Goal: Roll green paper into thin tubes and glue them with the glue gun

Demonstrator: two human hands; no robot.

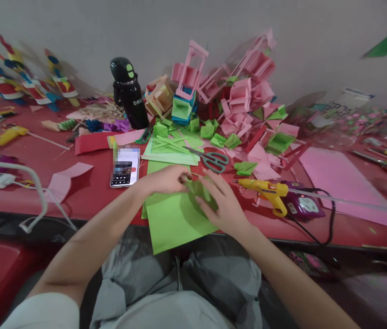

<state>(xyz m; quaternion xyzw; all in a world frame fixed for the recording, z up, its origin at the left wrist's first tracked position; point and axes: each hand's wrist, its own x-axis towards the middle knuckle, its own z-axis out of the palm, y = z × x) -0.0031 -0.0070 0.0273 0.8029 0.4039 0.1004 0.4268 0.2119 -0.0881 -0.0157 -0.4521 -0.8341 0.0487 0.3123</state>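
A small folded piece of green paper (200, 192) is between my two hands, partly hidden and blurred. My left hand (171, 179) has its fingers curled together at the piece's left end. On its right side my right hand (220, 203) grips it loosely, thumb below and fingers above. Under both hands lie large green paper sheets (169, 224), which overhang the table's front edge. Scissors (215, 161) with grey handles rest just beyond my fingers, by a stack of paler green sheets (171, 156) with green strips on it.
A phone (125, 167) lies left of the sheets. To the right are a yellow glue gun (265, 189), a purple power strip (303, 204) and a pink sheet (344, 183). Behind stand a black bottle (131, 98) and a pile of pink paper chairs (241, 96).
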